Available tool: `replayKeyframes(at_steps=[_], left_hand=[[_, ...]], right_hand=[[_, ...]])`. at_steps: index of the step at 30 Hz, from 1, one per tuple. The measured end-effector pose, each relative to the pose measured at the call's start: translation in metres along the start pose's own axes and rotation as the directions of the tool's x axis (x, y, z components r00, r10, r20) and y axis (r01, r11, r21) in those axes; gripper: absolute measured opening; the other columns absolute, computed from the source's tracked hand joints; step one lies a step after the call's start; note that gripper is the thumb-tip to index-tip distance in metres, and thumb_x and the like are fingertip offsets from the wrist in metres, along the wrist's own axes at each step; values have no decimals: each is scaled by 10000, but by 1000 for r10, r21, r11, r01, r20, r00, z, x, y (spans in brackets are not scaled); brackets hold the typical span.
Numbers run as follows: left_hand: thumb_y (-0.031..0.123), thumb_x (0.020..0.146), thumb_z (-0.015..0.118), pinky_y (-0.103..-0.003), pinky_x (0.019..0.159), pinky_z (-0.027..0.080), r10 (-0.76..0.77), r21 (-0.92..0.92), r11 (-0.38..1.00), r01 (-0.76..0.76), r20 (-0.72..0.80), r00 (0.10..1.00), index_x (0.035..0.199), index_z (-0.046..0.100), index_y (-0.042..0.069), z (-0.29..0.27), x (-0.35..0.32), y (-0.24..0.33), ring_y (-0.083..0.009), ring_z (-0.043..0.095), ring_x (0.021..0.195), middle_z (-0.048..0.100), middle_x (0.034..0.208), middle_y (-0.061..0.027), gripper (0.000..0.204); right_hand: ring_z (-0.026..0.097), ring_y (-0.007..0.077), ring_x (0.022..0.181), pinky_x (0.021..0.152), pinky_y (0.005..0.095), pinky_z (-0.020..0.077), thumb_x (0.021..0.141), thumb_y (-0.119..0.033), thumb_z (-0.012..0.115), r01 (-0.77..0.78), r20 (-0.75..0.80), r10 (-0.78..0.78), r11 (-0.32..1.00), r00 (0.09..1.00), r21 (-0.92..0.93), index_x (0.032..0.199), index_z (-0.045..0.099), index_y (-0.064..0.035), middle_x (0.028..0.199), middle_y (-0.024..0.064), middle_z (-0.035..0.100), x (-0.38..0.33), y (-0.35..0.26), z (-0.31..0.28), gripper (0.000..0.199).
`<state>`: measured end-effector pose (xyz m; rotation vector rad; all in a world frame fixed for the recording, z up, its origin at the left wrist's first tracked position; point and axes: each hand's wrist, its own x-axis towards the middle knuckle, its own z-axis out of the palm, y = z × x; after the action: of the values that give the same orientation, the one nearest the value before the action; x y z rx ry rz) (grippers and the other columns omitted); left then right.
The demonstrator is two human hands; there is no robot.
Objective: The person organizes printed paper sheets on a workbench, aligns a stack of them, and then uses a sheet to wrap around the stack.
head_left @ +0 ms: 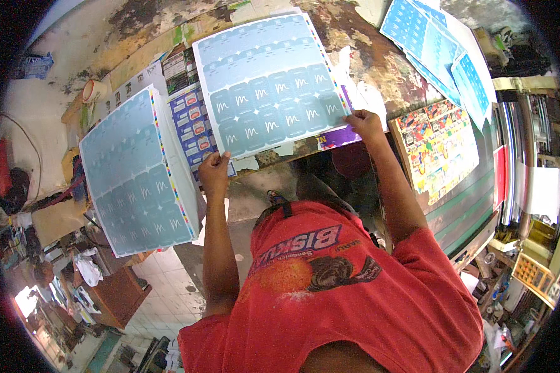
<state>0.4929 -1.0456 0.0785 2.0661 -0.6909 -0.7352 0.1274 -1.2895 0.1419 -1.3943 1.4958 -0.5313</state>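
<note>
A large printed sheet (274, 68) in pale blue-green, with rows of tag shapes and white script marks, lies in front of me on the worn table. My left hand (214, 172) pinches its near left corner between thumb and fingers. At the near right corner, my right hand (365, 125) is closed on the edge beside the coloured strip. Whether my fingers hold one sheet or several, I cannot tell. To the left stands a thick stack of matching sheets (130, 177), its top face tilted toward the table's edge.
Bright blue printed sheets (432, 46) lie fanned at the far right. Nearer is a stack of colourful yellow and red prints (438, 149). Blue-purple printed sheets (193, 124) show between the two pale stacks. A cup (94, 91) stands at the back left. Crumpled white paper (368, 99) lies by my right hand.
</note>
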Motion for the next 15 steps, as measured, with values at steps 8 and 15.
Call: replayKeyframes(at_steps=[8,15], left_hand=[[185,906,705,-302,778,566,-185,-468,861,198,73,980,1091,636,-14,-10,-15,-4,-182,644,831,644,944,-78,280],[175,916,695,-376,870,573,-180,-807,590,15,-113,977,1128,602,-88,7,-45,-12,-277,658,972,629,1143,-135,351]], right_hand=[[623,209,939,867,350,512,937,-119,621,-162,90,138,711,986,684,1091,575,32,1020,98,634,-48,26,28,220],[611,147,917,856,299,513,950,-126,646,-75,41,66,675,997,734,1158,591,25,1019,55,639,-70,40,44,263]])
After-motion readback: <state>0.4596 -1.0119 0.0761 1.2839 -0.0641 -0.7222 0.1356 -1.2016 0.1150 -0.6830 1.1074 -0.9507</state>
